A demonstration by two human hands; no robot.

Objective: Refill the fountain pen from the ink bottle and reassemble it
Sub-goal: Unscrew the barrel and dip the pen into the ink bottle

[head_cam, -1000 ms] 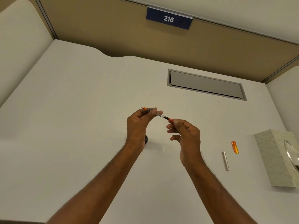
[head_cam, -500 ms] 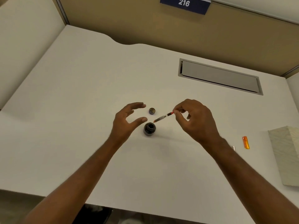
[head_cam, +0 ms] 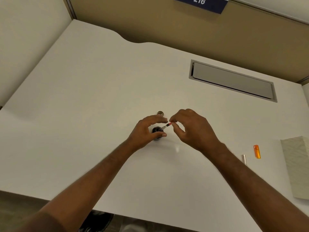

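Left hand point(head_cam: 145, 131) has closed round the ink bottle point(head_cam: 156, 130); right hand point(head_cam: 194, 129) pinches the pen point(head_cam: 165, 126), nib dipped; we should hold both steady.

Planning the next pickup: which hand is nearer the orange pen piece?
Right. The right hand pinches the pen part left of the orange piece; the left hand curls round the ink bottle, farther left.

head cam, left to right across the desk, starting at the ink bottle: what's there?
In order: ink bottle → right hand, pinching the pen section → silver barrel → orange pen piece → patterned box. The bottle cap is left out: it lies directly behind the bottle.
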